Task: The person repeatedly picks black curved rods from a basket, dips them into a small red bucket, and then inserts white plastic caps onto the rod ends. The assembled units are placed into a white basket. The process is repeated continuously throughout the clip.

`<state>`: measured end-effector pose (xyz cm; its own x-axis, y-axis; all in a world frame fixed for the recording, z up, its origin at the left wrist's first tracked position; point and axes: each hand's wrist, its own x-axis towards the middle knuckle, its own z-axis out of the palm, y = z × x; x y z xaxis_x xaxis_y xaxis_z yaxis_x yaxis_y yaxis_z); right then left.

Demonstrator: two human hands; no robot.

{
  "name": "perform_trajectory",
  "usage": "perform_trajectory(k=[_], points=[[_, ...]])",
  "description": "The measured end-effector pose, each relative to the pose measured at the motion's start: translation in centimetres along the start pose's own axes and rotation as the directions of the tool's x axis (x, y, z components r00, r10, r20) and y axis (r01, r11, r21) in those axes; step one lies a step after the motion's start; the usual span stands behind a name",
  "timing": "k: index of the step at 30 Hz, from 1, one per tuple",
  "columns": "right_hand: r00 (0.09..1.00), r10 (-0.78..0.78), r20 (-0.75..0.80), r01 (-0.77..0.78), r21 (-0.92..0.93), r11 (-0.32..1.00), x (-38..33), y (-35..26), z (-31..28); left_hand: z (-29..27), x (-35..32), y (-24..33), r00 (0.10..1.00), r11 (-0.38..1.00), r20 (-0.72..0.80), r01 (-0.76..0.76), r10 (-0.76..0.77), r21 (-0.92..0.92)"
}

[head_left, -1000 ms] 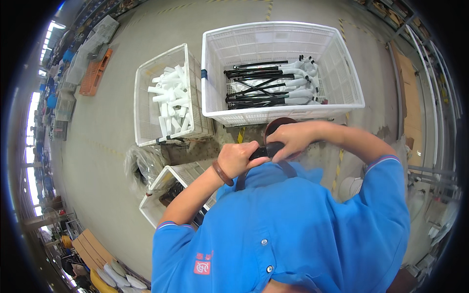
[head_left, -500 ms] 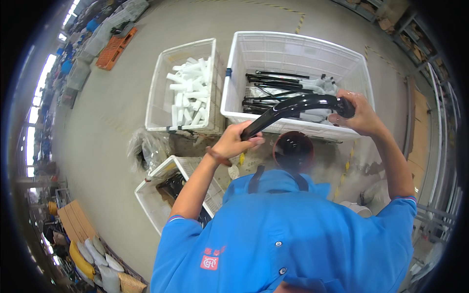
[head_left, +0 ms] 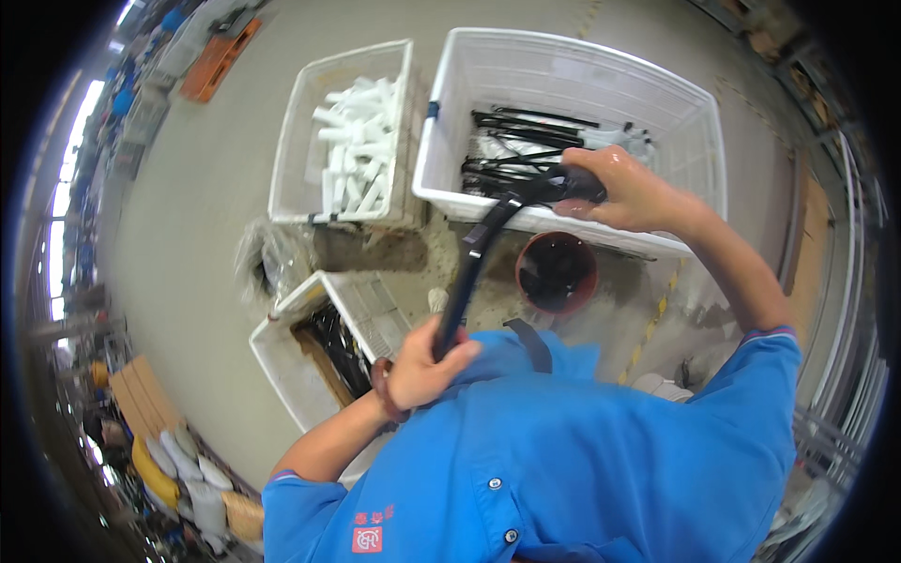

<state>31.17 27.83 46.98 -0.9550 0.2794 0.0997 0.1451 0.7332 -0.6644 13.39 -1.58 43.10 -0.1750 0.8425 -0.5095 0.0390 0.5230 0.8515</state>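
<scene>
A bent black tube (head_left: 466, 265) spans my two hands above the floor. My left hand (head_left: 422, 369) is closed around its lower end, close to my shirt. My right hand (head_left: 627, 190) grips the thick upper end, over the front edge of a large white crate (head_left: 693, 122). Inside that crate lie several thin black rods (head_left: 535, 127), some with pale wrapping at their right ends. A reddish-brown bucket (head_left: 557, 272) with dark contents stands on the floor below my right hand.
To the left of the large crate, another white crate (head_left: 284, 164) holds many short white tubes (head_left: 361, 145). Nearer me is a smaller white crate (head_left: 272, 361) with dark items. A clear plastic bag (head_left: 272, 258) lies between them. An orange pallet (head_left: 221, 61) is far left.
The tube has turned steeper: my left hand came down toward my body, while my right hand shifted left and slightly up. The surroundings moved up in view.
</scene>
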Motion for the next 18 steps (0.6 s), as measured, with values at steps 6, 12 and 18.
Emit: perform_trajectory(k=[6, 12, 18], points=[[0.703, -0.309, 0.64, 0.622, -0.344, 0.704, 10.4, -6.0, 12.4, -4.0, 4.1, -4.8, 0.989, 0.993, 0.142, -0.017, 0.033, -0.115], [0.613, -0.431, 0.662, 0.747, -0.309, 0.589, 23.9, -5.2, 23.8, -16.9, 8.3, -10.5, 0.967, 0.869, 0.243, 0.184, -0.077, -0.459], [0.725, -0.507, 0.467, 0.68, -0.364, 0.637, 41.1, -4.7, 27.3, -31.1, 8.9, -13.3, 0.985, 0.72, 0.107, 0.171, -0.133, -0.673]])
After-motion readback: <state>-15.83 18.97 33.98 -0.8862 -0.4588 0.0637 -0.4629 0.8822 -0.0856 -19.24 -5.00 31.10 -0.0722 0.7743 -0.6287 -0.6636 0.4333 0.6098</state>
